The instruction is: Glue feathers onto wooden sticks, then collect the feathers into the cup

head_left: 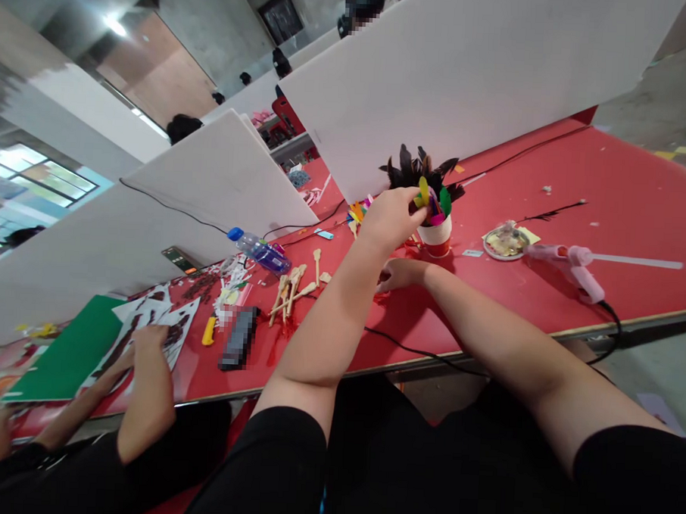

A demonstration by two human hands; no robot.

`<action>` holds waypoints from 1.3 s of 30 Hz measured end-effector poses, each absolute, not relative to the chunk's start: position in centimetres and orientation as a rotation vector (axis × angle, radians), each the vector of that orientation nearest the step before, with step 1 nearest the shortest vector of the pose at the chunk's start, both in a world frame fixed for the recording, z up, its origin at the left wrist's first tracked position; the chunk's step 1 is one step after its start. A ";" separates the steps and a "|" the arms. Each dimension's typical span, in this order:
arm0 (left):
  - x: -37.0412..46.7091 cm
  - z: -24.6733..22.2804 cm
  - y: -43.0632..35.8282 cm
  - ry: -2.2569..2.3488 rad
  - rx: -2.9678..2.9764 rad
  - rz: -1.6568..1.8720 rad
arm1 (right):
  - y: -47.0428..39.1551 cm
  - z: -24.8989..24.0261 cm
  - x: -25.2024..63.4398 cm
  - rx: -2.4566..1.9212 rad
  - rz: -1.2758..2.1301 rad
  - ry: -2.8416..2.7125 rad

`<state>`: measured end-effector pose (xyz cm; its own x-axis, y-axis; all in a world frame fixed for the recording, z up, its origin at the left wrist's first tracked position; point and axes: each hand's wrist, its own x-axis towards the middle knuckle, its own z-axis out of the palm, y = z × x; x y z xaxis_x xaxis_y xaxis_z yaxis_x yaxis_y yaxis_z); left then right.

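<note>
A white and red paper cup [436,238] stands on the red table, filled with dark feathers [418,169] and coloured ones, green, purple and pink among them. My left hand [399,214] reaches across to the cup's top, thumb and fingers pinched at a yellow feather [423,191]. Lower down and closer to me, my right hand [402,275] is curled just above the table, partly behind my left forearm. Whatever its fingers hold is hidden. Several bright feathers [357,212] lie beyond my left wrist.
Right of the cup are a messy dish [506,241] and a pink glue gun [570,259] with a cable. To the left lie pale wooden sticks [288,292], a bottle [261,251] and a yellow-handled cutter [209,331]. A co-worker's hand [149,339] rests on papers. White panels [470,81] stand behind.
</note>
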<state>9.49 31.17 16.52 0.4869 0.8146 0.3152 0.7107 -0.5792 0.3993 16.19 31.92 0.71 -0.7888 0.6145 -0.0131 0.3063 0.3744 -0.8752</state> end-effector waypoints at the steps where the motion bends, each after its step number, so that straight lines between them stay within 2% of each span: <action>1: 9.5 16.5 31.5 1.300 2.513 0.709 | 31.9 0.7 16.2 -0.818 1.373 -2.318; 8: 9.0 16.7 31.4 1.281 2.463 0.805 | 31.9 0.5 15.9 -0.856 1.374 -2.307; 20: 8.2 17.4 30.3 1.338 2.427 0.751 | 31.8 1.0 15.8 -0.907 1.347 -2.310; 30: 9.0 18.1 34.3 1.136 2.666 0.467 | 31.9 0.8 15.9 -0.895 1.356 -2.295; 39: 10.8 16.5 33.5 1.232 2.549 0.616 | 31.8 -0.1 15.8 -0.924 1.325 -2.267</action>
<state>10.80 33.46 16.47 0.5545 0.7886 0.2657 0.6857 -0.6139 0.3911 15.76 31.81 -0.07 -0.7234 0.6901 -0.0209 0.3569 0.3479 -0.8669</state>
